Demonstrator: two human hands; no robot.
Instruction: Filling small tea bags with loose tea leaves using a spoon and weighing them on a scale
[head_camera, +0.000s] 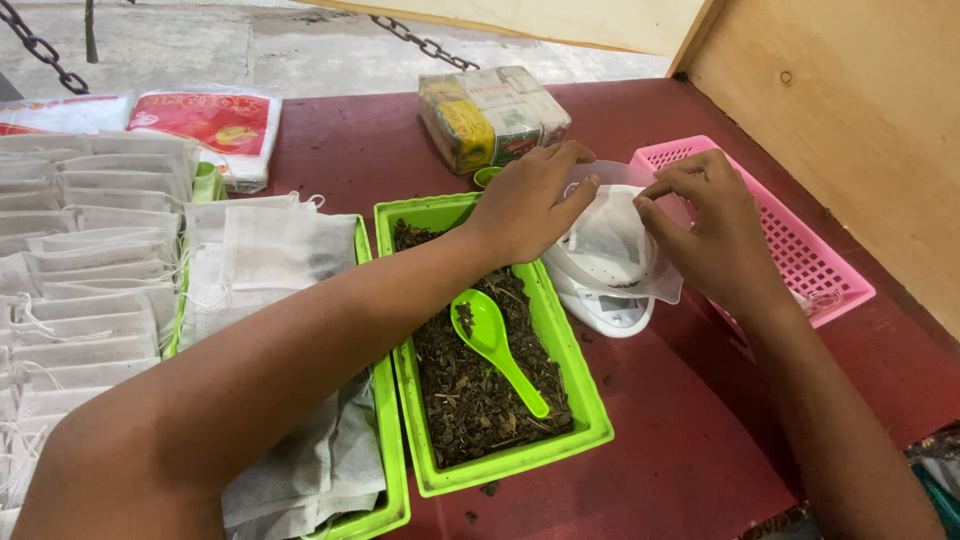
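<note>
Left forearm crosses the near foreground over a green tray of empty white filter bags (270, 255). Beyond it, left of the fingers, a second green tray (590, 425) holds dark loose tea with a green plastic spoon (495, 345) lying in it. Left hand (525, 205) and right hand (705, 225) meet over a small white scale (605, 310), fingertips pinching a white filter bag (610, 245) from both sides, holding its mouth apart above the scale. Pink basket (800, 245) sits just right of right fingers. Wrapped packets (490, 115) lie beyond left fingers on the red table (680, 440).
</note>
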